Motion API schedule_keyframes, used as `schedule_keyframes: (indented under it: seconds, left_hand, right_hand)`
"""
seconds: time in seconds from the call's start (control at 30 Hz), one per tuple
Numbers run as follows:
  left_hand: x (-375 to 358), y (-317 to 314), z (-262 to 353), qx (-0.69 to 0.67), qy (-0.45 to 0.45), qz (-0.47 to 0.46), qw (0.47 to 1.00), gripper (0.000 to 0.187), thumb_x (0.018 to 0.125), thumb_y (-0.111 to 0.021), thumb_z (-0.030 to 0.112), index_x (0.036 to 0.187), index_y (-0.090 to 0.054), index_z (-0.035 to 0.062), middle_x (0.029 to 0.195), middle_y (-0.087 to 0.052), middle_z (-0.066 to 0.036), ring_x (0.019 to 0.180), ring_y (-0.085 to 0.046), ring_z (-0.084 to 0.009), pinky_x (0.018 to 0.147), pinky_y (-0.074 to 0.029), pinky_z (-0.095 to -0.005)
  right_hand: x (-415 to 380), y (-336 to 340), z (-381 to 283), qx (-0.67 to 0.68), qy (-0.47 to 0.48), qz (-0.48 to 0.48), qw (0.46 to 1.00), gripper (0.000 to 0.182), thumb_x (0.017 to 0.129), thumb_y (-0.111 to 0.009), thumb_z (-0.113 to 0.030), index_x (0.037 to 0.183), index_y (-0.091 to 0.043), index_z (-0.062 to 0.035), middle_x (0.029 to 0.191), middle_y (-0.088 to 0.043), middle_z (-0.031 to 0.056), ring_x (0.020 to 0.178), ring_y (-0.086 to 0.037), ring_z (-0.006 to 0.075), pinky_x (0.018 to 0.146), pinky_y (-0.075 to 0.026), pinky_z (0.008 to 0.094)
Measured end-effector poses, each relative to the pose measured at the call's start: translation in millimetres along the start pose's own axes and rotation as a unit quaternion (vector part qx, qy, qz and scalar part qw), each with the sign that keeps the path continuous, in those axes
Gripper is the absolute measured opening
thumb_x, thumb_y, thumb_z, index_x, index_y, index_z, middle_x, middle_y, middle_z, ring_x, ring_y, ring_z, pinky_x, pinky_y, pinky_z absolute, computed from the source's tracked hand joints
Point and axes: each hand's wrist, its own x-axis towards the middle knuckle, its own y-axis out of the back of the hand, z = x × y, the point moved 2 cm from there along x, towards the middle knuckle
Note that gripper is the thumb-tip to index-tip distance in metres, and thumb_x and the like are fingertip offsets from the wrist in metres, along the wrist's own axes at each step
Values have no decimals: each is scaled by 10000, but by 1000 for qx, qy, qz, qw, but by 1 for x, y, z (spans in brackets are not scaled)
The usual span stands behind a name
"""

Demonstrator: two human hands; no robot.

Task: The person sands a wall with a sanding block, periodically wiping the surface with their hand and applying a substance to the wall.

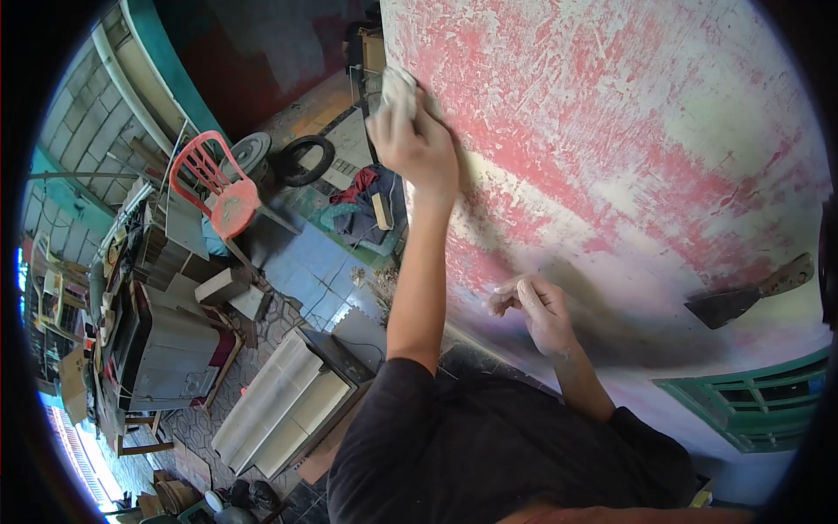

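My left hand (415, 148) reaches up along the edge of the wall (559, 113), closed around a crumpled, dusty whitish rag (398, 87). The wall's paint is patchy red and cream, heavily scuffed and worn. Lower down, my right hand (543, 313) is close to the wall with curled fingers and pale dust on the thumb and fingers. What those fingers hold, if anything, I cannot tell. To the right of it, a scraper (752, 295) with a dark, wide blade and a worn handle shows against the wall.
A green-framed window (759, 402) is at the lower right. On the left stand a red plastic chair (234, 208), a grey cabinet (170, 349) and a long pale box-like piece (284, 406). A tire (307, 160) and heaped clothes (371, 205) lie on the floor behind.
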Motion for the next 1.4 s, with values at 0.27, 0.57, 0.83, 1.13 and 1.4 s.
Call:
schedule_keyframes:
  seconds: [0.27,0.57,0.83,1.13,1.4]
  left_hand:
    - [-73,30,-3,34,-23,-37,998,230,886,-763,-42,1115,-768,-22,935,-723,-133,810,-628,-280,722,-485,-385]
    - [-34,9,-15,52,-9,10,999,232,901,-730,-41,1131,-756,-28,871,-663,-129,798,-592,-303,721,-467,-425]
    - [-49,17,3,28,-23,-10,999,257,892,-739,-62,1146,-763,-25,831,-654,-107,758,-583,-266,690,-459,-398]
    - [-45,17,11,40,-30,-27,998,206,911,-743,5,1115,-772,-10,828,-653,-115,770,-592,-277,681,-466,-411]
    - [14,-5,-7,12,-31,19,999,112,893,-698,-34,979,-758,4,825,-630,-133,762,-578,-317,681,-454,-427]
  right_hand:
    - [-9,-1,8,21,-25,0,999,383,1166,-355,-198,1114,-654,36,1000,-724,182,901,-691,225,822,-551,374]
    - [-15,-1,5,40,-15,-10,999,356,1159,-379,-170,1116,-668,34,1045,-754,187,913,-716,208,840,-571,358]
    - [-9,1,12,38,-34,-26,998,374,1163,-370,-192,1118,-664,34,1047,-755,191,912,-716,209,838,-570,364]
    - [-8,-5,5,49,-19,-19,998,386,1164,-366,-202,1118,-661,43,1041,-751,203,896,-711,223,840,-569,375]
    - [-4,-1,5,46,-26,-22,998,390,1167,-358,-213,1133,-656,36,1056,-748,201,911,-708,225,845,-566,372]
